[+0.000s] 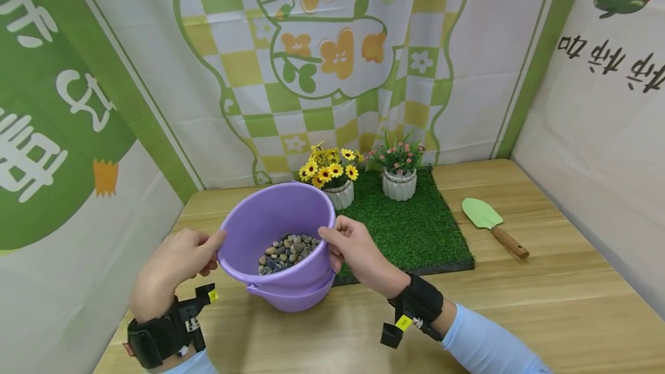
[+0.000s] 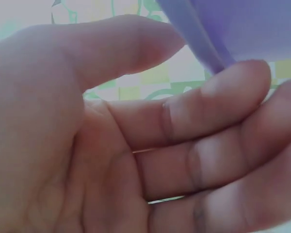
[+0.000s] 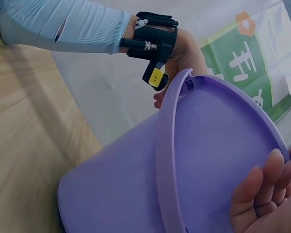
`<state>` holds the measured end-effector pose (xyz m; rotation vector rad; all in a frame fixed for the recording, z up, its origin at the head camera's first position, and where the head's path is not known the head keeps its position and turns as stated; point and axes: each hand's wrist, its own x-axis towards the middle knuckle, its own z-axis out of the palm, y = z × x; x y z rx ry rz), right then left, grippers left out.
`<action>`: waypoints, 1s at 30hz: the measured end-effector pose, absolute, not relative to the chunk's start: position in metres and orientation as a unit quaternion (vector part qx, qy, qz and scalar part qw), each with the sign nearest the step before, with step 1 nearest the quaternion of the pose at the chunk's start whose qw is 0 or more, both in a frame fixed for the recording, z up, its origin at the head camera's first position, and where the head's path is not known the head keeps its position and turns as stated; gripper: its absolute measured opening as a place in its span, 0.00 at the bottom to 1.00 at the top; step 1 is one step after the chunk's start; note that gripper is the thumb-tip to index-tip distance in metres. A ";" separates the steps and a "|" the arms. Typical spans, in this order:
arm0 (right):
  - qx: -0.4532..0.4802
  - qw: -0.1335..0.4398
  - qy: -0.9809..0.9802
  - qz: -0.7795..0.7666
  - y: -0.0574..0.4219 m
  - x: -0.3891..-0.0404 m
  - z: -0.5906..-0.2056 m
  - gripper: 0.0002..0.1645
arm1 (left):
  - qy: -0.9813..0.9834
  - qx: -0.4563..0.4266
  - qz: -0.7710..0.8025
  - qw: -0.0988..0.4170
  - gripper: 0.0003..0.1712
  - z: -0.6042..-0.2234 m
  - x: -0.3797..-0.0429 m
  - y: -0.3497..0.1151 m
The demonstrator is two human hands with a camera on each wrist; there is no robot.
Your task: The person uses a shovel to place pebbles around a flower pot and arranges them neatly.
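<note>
On the pale wood-grain tabletop [image 1: 561, 299], left hand [image 1: 179, 255] and right hand [image 1: 358, 250] pinch opposite rim sides of a round purple plastic bucket [image 1: 277, 218] between them; evenly matched grips should steady its grey-brown pebbles [image 1: 288, 253].

The pale wood-grain bench [image 1: 576, 281] has a rounded far right corner. Directly on it lies a green artificial-grass mat [image 1: 415, 235], dark-edged, flat. Right of the mat, not touching — a pale-green-bladed trowel [image 1: 500, 234], brown wooden handle angled nearward. At left, a round purple plastic bucket [image 1: 270, 209] — base contact unconfirmed.
</note>
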<state>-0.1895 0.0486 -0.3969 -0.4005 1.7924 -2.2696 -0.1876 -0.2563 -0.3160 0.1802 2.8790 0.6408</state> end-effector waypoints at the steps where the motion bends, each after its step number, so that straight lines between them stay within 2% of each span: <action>1: -0.136 0.113 0.612 -0.771 0.049 -0.189 -0.397 0.15 | 0.971 0.063 0.214 0.088 0.32 -0.317 -0.188 -0.257; 11: -0.149 0.137 0.626 -0.753 0.057 -0.187 -0.403 0.15 | 0.969 0.083 0.227 0.055 0.31 -0.331 -0.201 -0.265; 18: -0.162 0.143 0.644 -0.734 0.066 -0.188 -0.401 0.17 | 0.962 0.105 0.252 0.010 0.27 -0.339 -0.214 -0.268; 30: -0.204 0.157 0.690 -0.676 0.082 -0.192 -0.403 0.28 | 0.958 0.111 0.264 0.028 0.28 -0.340 -0.220 -0.269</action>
